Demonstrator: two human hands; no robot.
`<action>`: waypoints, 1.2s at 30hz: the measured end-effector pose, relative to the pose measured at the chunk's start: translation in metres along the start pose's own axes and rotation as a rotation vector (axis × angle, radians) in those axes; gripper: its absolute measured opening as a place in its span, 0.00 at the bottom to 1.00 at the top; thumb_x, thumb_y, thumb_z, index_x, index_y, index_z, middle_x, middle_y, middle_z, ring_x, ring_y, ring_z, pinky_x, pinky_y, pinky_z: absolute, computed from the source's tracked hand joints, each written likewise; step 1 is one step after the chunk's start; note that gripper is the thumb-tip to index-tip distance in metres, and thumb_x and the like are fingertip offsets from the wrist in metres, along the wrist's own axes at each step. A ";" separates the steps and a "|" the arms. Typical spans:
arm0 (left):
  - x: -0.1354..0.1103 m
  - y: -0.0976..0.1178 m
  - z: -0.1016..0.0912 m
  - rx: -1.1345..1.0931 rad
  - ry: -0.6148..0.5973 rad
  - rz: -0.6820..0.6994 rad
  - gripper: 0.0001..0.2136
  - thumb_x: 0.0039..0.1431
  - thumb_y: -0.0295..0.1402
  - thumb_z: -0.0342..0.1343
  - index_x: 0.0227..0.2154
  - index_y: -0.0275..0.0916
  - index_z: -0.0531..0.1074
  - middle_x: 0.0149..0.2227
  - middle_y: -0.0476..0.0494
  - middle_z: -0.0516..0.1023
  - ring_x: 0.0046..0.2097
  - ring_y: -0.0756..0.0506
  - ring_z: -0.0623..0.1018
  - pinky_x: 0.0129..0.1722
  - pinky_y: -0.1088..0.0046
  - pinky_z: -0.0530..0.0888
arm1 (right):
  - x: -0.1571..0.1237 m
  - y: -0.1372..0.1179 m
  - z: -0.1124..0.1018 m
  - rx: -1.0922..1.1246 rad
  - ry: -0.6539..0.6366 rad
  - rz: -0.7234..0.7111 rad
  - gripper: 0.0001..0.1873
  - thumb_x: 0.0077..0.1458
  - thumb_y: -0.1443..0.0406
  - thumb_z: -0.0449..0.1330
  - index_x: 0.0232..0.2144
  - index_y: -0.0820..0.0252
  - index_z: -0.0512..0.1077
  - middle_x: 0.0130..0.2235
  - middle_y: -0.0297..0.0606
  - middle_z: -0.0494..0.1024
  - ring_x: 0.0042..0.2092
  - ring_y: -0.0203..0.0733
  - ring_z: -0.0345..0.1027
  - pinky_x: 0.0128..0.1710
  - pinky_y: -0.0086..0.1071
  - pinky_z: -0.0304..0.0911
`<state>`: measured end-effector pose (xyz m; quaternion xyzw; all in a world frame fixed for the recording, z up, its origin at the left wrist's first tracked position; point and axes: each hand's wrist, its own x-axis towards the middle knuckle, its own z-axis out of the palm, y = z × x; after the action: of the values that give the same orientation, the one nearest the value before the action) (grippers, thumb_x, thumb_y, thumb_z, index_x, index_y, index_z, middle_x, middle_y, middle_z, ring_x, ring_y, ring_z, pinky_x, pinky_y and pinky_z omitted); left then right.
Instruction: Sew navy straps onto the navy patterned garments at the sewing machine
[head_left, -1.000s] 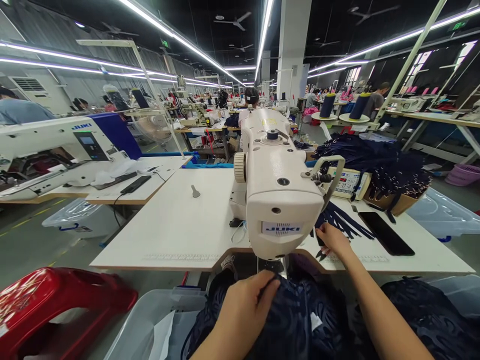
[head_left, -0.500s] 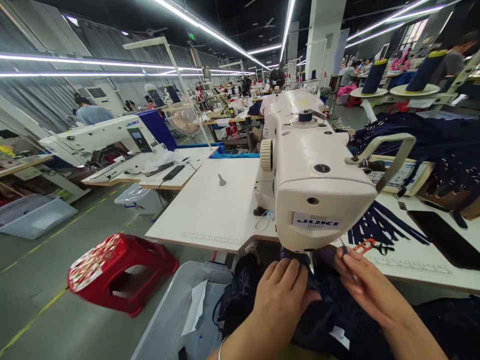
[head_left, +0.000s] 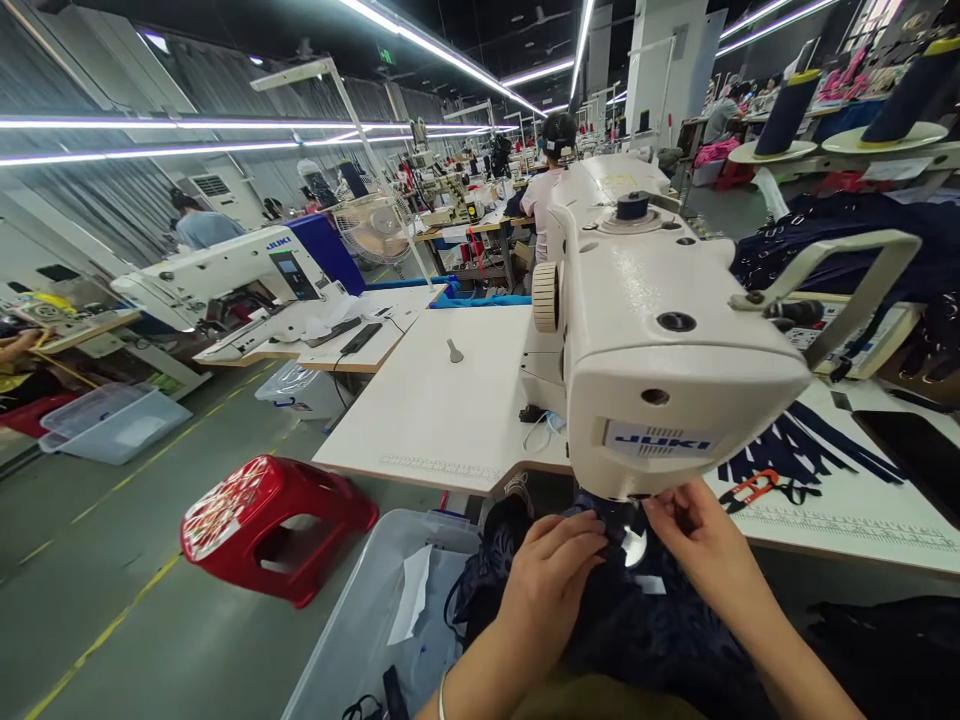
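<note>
While the left hand [head_left: 551, 578] rests on dark patterned fabric [head_left: 622, 625], its fingers close together, the right hand [head_left: 694, 540] brings thumb and forefinger together, on what I cannot tell; the fabric lies below and between both hands' fingers; the sewing machine [head_left: 682, 385] overhangs their tips; orange snips [head_left: 754, 489] lie to their right.

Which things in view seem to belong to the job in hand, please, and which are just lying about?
Part of the job, it seems:
dark patterned fabric, left hand on it
sewing machine, right hand at its lower edge
navy strips, perhaps

Apparently just lying about:
black phone
small metal piece
red stool
orange snips, unused just now
</note>
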<state>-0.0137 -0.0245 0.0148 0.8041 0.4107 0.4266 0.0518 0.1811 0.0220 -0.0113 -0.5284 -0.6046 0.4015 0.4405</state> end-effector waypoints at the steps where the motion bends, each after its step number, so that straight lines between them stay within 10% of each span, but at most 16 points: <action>1: 0.000 -0.001 -0.001 0.008 -0.005 0.020 0.09 0.71 0.29 0.45 0.43 0.40 0.71 0.43 0.45 0.81 0.49 0.49 0.79 0.47 0.71 0.73 | -0.002 0.000 0.003 0.004 0.018 -0.001 0.12 0.59 0.55 0.57 0.30 0.54 0.60 0.26 0.27 0.61 0.28 0.36 0.58 0.28 0.29 0.58; 12: 0.011 0.004 -0.017 0.237 -0.355 0.063 0.12 0.70 0.34 0.47 0.51 0.44 0.72 0.49 0.45 0.78 0.53 0.47 0.75 0.47 0.64 0.66 | -0.009 -0.011 0.025 0.343 0.084 0.176 0.15 0.56 0.54 0.60 0.41 0.56 0.67 0.32 0.31 0.68 0.34 0.37 0.62 0.35 0.27 0.63; 36: 0.017 0.005 -0.025 0.274 -0.417 0.180 0.14 0.70 0.27 0.46 0.54 0.44 0.67 0.54 0.51 0.75 0.57 0.50 0.71 0.54 0.66 0.59 | -0.008 -0.011 0.026 0.291 0.096 0.132 0.13 0.57 0.55 0.58 0.39 0.56 0.67 0.31 0.32 0.70 0.35 0.40 0.67 0.36 0.30 0.65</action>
<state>-0.0233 -0.0229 0.0433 0.9074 0.3719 0.1951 -0.0122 0.1537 0.0117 -0.0090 -0.5162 -0.4822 0.4873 0.5134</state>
